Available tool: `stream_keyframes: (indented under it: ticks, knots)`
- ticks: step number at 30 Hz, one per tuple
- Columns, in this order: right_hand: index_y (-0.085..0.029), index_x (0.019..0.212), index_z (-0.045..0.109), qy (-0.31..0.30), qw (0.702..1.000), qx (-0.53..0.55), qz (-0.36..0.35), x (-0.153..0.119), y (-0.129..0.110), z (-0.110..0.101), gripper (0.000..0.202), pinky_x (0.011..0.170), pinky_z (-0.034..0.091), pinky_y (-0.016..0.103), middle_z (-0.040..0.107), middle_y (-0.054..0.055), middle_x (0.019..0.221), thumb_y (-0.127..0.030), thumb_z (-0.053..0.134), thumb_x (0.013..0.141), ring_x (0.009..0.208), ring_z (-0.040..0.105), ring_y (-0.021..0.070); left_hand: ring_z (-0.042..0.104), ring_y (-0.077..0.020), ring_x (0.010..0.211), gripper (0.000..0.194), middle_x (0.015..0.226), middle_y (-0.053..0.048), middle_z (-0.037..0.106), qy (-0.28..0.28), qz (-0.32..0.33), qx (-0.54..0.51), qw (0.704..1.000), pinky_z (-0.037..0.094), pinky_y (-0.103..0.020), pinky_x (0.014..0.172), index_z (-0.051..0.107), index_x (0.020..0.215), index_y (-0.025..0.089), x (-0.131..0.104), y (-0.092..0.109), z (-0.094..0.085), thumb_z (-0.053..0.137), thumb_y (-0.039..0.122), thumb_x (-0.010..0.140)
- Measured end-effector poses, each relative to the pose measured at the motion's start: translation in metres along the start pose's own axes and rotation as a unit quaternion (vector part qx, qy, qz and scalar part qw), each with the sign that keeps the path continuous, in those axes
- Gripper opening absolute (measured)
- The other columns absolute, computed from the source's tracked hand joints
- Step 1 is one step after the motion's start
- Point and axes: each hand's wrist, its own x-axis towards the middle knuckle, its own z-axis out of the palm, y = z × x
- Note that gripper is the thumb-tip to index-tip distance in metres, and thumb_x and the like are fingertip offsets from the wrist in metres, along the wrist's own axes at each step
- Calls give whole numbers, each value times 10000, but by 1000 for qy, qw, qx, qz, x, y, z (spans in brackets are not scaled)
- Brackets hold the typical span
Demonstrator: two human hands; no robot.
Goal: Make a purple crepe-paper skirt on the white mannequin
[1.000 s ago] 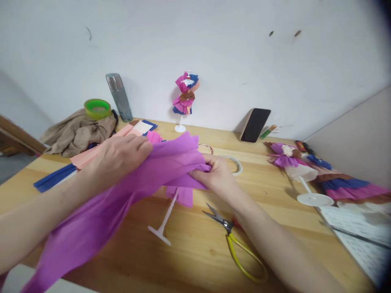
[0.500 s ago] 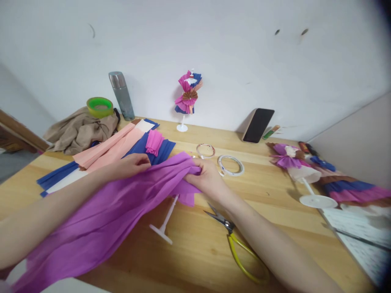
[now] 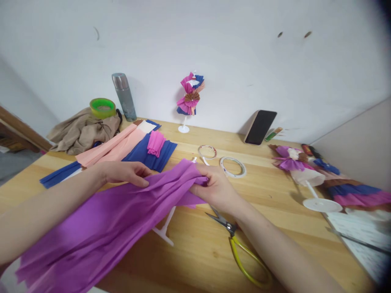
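A long sheet of purple crepe paper (image 3: 113, 219) runs from the lower left up to the middle. My right hand (image 3: 214, 185) pinches its gathered end between thumb and fingers. On the sheet's upper edge lies my left hand (image 3: 131, 173), thumb and fingertips closed on the paper's folds. Beneath the paper, a white stand (image 3: 165, 232) shows its stem and base; its upper part is mostly hidden. Scissors with yellow handles (image 3: 235, 238) lie with parted blades below my right wrist.
Blue (image 3: 166, 156), peach (image 3: 113, 148) and pink paper (image 3: 156, 143) lie left. Behind are a flask (image 3: 124, 97), green tape (image 3: 102, 108), a decorated figure (image 3: 191, 97) and a phone (image 3: 260, 127). Tape rolls (image 3: 233, 167) sit centrally; another stand (image 3: 322, 204) is at right.
My left hand has moved slightly down and right onto the purple paper. The gathered end and my right hand sit a little lower, and the paper covers more of the stand.
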Motion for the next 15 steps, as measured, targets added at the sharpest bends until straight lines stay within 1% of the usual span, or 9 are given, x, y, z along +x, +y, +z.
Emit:
stream_keyframes:
  ticks: [2,4,6,8,10,12,14,15]
  knots:
    - [-166,697,700,-9,1000,-4,7,-1,0,-1,195,504,339,197,560,-46,603,-86,527,661,530,432,79,706,-211,793,471,982,-33,762,29,19,-92,995,566,-296,742,708,1126,208,-3,-6,3,781,362,686]
    - [-162,711,697,-20,1000,7,17,-3,1,-2,194,517,344,200,554,-40,624,-102,519,664,551,429,82,711,-208,734,447,925,-32,768,47,36,-144,988,571,-290,688,719,1064,199,-5,-11,10,798,300,636]
    - [-158,724,691,-28,999,16,28,-5,2,-2,190,541,364,206,563,-33,650,-112,517,662,581,451,89,709,-211,698,429,889,-42,767,35,44,-165,985,566,-293,663,721,1027,182,-6,-15,18,794,285,617]
    - [-155,718,680,-40,998,24,37,-6,3,-2,188,551,378,205,566,-32,653,-110,511,648,588,464,91,698,-209,681,442,878,-50,762,25,41,-169,984,554,-296,651,718,1025,171,-6,-18,24,793,309,612]
    - [-158,682,658,-55,997,39,40,-7,1,-3,181,551,383,199,560,-39,638,-101,497,623,580,465,87,672,-193,675,471,895,-48,748,36,40,-155,986,533,-284,635,713,1027,171,-6,-20,23,804,372,611]
    - [-164,636,635,-61,996,55,45,-7,-1,-3,167,542,375,192,544,-50,604,-96,487,600,566,462,83,618,-163,660,445,855,-39,715,65,59,-115,990,495,-256,608,710,936,168,-8,-20,15,791,480,630]
    - [-170,621,638,-52,994,73,60,-6,-3,-3,156,557,388,196,560,-54,592,-101,501,591,572,487,89,552,-141,649,417,746,-27,649,110,92,-33,989,452,-234,594,671,766,158,-13,-14,3,744,557,671]
    - [-171,631,653,-47,992,87,73,-6,-3,-4,160,578,407,203,586,-52,603,-105,514,589,586,511,95,533,-140,668,401,730,-26,622,134,103,29,985,439,-232,607,644,713,155,-16,-8,-4,721,548,703]
